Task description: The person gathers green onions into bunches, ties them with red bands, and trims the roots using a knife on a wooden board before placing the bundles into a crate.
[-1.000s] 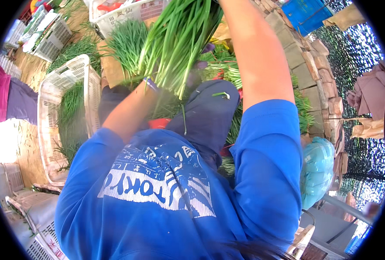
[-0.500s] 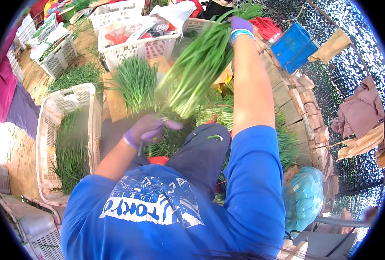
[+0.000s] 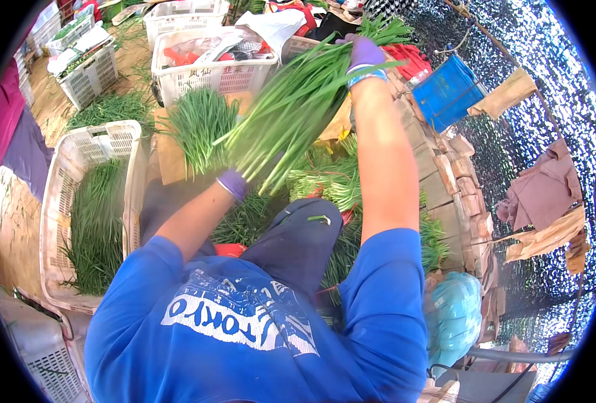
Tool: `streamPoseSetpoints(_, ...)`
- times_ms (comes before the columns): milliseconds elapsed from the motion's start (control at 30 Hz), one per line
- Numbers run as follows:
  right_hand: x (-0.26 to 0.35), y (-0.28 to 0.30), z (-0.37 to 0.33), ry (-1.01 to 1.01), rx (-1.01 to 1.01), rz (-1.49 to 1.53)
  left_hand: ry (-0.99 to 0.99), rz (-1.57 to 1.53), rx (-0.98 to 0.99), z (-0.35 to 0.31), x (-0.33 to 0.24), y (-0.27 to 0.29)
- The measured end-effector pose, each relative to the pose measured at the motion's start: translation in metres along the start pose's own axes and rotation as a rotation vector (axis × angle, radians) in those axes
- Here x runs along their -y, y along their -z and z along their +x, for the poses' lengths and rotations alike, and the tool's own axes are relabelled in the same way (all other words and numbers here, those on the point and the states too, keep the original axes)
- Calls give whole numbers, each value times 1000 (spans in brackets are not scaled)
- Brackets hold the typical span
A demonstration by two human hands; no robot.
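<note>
A long bunch of garlic chives slants across the middle, leafy tips at the upper right and pale stem ends at the lower left. My right hand, in a purple glove, is closed around its leafy end. My left hand, gloved alike, is at the stem ends; the bunch covers its fingers, so their grip is hidden. Beyond it, a neat pile of chives lies on a brown board. Below the bunch, near my knee, are loose chives and pale-stemmed bundles with red ties.
To my left stands a white crate holding chives. Another white crate with bags sits ahead. A brick edge and a blue container are at the right. A person in purple trousers stands at the far left.
My left hand has moved from beside the bunch to behind its stem ends. The bunch has swung slightly left and flatter, still in my right hand. The whole view has shifted a little.
</note>
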State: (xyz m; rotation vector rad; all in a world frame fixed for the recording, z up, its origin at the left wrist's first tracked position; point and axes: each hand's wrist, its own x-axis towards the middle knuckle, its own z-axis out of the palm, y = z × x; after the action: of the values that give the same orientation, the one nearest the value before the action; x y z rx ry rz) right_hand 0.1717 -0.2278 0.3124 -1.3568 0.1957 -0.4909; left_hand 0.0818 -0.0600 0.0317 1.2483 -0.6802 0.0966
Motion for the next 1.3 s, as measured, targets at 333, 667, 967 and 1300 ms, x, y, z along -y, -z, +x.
streamPoseSetpoints(333,-39,-2,-4,173,-162,-38,-119,167,-212,22,-30,10)
streamPoseSetpoints(667,-48,0,-27,-94,-79,266,-28,-57,-417,-1,-112,9)
streamPoseSetpoints(967,-63,12,-21,-116,-98,476,41,42,-70,3,-131,21)
streamPoseSetpoints(1300,-67,21,-25,-8,47,527,351,-249,-27,-19,-119,45)
